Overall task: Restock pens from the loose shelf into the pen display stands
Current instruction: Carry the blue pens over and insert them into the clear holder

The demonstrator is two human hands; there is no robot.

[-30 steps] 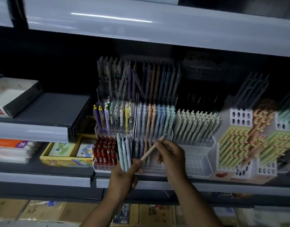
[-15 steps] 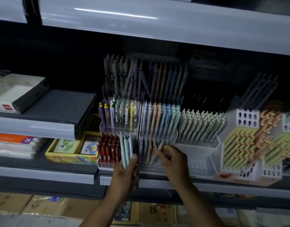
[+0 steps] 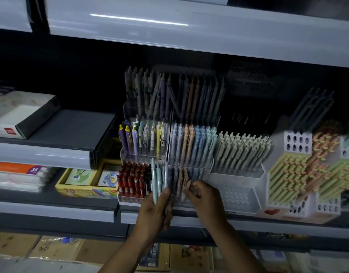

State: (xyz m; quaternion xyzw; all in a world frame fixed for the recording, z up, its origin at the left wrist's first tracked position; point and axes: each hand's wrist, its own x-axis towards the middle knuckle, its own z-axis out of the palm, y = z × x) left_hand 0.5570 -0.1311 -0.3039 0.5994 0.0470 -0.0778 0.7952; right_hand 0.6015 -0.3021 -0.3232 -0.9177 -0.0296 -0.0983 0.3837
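My left hand [image 3: 156, 211] grips a small bundle of pale blue pens [image 3: 157, 180], held upright in front of the clear tiered pen stand [image 3: 189, 160]. My right hand [image 3: 204, 198] has its fingertips pinched on a peach pen [image 3: 186, 187] standing in the lowest front row of that stand. Pastel pens fill the stand's upper tiers. Red pens [image 3: 132, 178] sit in the bottom left compartment.
A white stand with pale green pens [image 3: 242, 148] is to the right, its front tray [image 3: 236, 196] bare. Honeycomb holders with yellow and orange pens [image 3: 299, 174] stand further right. A yellow box [image 3: 85, 191] and paper packs [image 3: 18, 174] lie left. Shelf edge [image 3: 189, 219] runs below.
My right hand carried the peach pen down from a tilted position in the air into the stand's lowest front row. The left hand stayed put with its bundle.
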